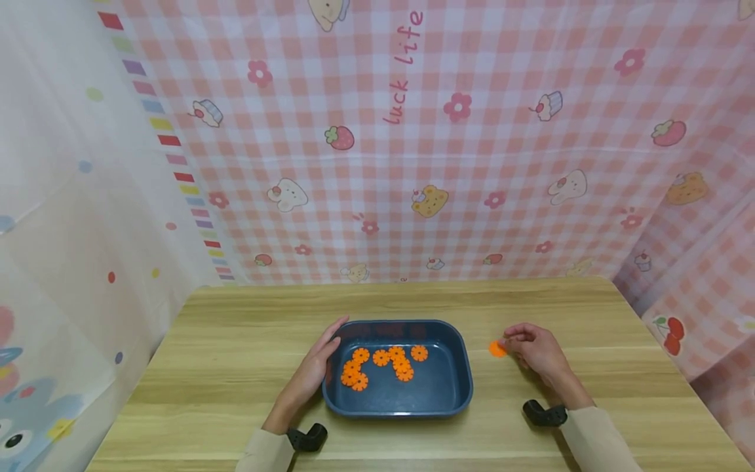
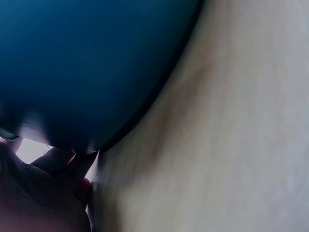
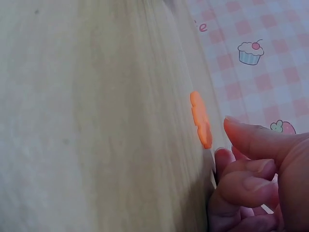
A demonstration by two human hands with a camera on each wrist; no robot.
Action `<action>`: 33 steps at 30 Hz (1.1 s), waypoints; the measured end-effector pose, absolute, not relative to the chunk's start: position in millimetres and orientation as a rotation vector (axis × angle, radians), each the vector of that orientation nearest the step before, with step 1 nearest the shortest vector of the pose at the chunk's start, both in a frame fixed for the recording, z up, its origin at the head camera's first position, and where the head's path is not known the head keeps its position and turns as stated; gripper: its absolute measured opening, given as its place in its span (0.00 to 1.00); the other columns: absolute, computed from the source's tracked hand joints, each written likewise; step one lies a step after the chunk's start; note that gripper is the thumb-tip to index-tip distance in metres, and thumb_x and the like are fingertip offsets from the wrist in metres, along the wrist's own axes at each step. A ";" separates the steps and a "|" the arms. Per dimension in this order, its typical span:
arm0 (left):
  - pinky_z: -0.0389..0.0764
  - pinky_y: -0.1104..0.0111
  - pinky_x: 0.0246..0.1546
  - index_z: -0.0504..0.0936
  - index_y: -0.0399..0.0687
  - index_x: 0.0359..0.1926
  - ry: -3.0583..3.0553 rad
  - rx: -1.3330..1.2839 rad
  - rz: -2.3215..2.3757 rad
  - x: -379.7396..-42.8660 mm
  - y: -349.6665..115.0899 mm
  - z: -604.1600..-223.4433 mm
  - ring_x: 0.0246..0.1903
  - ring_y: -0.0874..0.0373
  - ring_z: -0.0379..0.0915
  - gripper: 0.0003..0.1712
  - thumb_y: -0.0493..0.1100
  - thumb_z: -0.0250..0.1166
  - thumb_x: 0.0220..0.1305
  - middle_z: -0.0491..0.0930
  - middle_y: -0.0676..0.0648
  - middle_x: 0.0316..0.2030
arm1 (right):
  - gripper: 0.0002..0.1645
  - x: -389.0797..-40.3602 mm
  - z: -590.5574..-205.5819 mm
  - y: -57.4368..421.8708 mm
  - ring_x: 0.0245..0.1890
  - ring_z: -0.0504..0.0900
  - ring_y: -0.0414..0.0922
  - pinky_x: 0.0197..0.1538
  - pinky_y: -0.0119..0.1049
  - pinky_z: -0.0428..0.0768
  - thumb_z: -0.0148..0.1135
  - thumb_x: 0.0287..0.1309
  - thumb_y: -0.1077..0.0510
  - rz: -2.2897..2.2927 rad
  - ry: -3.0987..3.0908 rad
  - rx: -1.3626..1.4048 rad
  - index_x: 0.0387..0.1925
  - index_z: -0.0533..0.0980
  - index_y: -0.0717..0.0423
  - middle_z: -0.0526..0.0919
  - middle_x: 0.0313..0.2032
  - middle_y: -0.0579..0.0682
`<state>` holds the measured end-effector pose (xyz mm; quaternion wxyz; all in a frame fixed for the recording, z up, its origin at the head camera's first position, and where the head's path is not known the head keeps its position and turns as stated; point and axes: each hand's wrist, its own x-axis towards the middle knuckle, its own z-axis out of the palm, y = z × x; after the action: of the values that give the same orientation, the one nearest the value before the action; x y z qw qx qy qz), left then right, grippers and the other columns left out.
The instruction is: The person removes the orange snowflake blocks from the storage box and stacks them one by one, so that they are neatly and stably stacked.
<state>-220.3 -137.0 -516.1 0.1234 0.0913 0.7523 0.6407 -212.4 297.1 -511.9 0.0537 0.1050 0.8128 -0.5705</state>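
A dark blue rectangular tray (image 1: 407, 414) with rounded corners holds several orange notched plastic discs (image 1: 419, 353), some of them overlapping. Against the tray's left side rests my left hand (image 1: 312, 367), its fingers extended along the outer wall and the thumb near the rim. In the left wrist view, dark fingers (image 2: 63, 164) touch the tray's blue outer wall (image 2: 96, 72). To the right of the tray, one orange disc (image 3: 200, 121) lies on the table. My right hand (image 1: 538, 354) is beside it, with thumb and fingertips close to its edge and a gap between them.
The wood-grain table (image 1: 248, 328) runs back to a pink checked cloth (image 1: 377, 249) with printed cartoons. A pale cloth (image 1: 88, 216) hangs at the left. Black wrist devices (image 1: 545, 414) sit on both wrists, by beige sleeves (image 1: 598, 439).
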 end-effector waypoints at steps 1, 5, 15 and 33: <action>0.65 0.70 0.19 0.61 0.65 0.75 2.193 0.264 1.871 -220.2 -137.0 -516.4 0.17 0.55 0.57 0.25 0.50 0.40 0.80 0.58 0.49 0.73 | 0.16 -212.3 -511.3 297.0 0.22 0.70 0.40 0.24 0.31 0.71 0.62 0.66 0.61 -1.730 2.467 0.321 0.50 0.74 0.68 0.82 0.35 0.50; 0.66 0.69 0.20 0.61 0.65 0.74 2.190 0.254 1.880 -219.5 -136.7 -517.2 0.22 0.53 0.63 0.25 0.51 0.41 0.80 0.58 0.49 0.73 | 0.16 -212.2 -510.1 296.5 0.23 0.69 0.40 0.24 0.31 0.70 0.61 0.67 0.60 -1.720 2.462 0.332 0.51 0.74 0.67 0.82 0.35 0.50; 0.66 0.70 0.18 0.61 0.65 0.74 2.198 0.256 1.869 -219.3 -137.6 -517.1 0.15 0.56 0.58 0.26 0.51 0.41 0.80 0.59 0.50 0.73 | 0.18 -224.5 -490.3 281.2 0.26 0.71 0.42 0.26 0.32 0.72 0.65 0.64 0.53 -1.587 2.613 0.168 0.48 0.77 0.62 0.80 0.34 0.51; 0.67 0.69 0.18 0.62 0.66 0.74 2.202 0.260 1.871 -220.2 -138.0 -517.3 0.14 0.54 0.58 0.25 0.51 0.41 0.80 0.59 0.49 0.73 | 0.14 -244.1 -430.4 186.6 0.20 0.67 0.42 0.24 0.32 0.68 0.69 0.59 0.56 -1.552 2.448 -0.275 0.43 0.79 0.59 0.77 0.26 0.51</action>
<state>-220.2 -138.0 -517.3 0.1200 0.0891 0.7535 0.6402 -244.1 186.6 -430.4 0.1148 -0.0938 0.8353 -0.5295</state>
